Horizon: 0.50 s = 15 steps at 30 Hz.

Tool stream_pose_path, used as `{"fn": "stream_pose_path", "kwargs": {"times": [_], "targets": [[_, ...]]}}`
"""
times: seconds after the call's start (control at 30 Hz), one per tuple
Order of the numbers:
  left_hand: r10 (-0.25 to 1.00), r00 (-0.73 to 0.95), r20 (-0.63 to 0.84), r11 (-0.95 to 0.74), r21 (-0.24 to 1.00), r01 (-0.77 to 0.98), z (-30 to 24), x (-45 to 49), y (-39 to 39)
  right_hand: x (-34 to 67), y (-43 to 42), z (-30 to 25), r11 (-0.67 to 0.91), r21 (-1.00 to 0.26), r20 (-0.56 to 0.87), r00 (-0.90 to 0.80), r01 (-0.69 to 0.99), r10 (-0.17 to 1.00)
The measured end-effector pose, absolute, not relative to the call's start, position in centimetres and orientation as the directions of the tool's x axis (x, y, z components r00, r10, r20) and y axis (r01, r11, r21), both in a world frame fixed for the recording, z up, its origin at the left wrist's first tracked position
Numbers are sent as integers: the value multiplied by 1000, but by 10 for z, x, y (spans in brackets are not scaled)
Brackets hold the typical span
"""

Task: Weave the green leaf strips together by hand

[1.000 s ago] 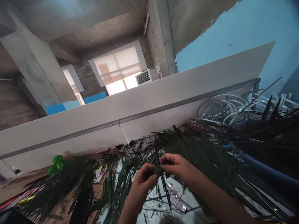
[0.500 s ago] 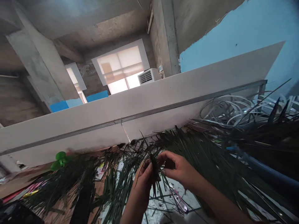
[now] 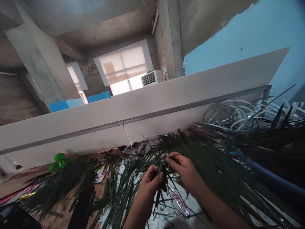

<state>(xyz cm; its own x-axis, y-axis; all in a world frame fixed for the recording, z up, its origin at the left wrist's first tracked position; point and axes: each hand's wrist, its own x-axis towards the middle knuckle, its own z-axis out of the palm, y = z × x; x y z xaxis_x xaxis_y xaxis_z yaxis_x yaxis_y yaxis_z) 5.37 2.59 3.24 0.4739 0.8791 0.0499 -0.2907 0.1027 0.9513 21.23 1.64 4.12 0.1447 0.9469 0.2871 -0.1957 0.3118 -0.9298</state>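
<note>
Between my hands is a small piece of dark green leaf strips (image 3: 160, 181), folded or woven together, with a tail hanging down. My left hand (image 3: 152, 181) pinches it between thumb and fingers. At its upper right edge, my right hand (image 3: 181, 166) has thumb and forefinger pressed together on what looks like a strip of the same leaf. Exactly what the right fingertips grip is too small to make out. Beneath the hands, a pink-handled tool (image 3: 180, 205) lies on a whitish surface (image 3: 164, 211) strewn with leaf scraps.
Long green leaves (image 3: 207, 165) are heaped on the right, with more cut strips (image 3: 119, 190) at left. A green plastic object (image 3: 59, 162) stands far left. Coiled white strapping (image 3: 234, 113) lies back right, before a white partition (image 3: 143, 105). A blue tube-like thing (image 3: 269, 176) runs at right.
My right hand's fingers have closed from a loose curl to a pinch at the piece's upper edge. My left hand has turned and shifted slightly right; a pale curved strip beside it no longer shows.
</note>
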Motion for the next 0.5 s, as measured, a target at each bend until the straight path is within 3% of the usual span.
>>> {"fn": "stream_pose_path", "kwargs": {"times": [0.27,0.5], "targets": [[897,431,94,57,944,-324,38,51,26,213,14,43,298,-946,290,78,-128,954],[904,389,179,-80,963,-258,36,52,25,211,11,42,270,-959,267,43,-85,963]]}}
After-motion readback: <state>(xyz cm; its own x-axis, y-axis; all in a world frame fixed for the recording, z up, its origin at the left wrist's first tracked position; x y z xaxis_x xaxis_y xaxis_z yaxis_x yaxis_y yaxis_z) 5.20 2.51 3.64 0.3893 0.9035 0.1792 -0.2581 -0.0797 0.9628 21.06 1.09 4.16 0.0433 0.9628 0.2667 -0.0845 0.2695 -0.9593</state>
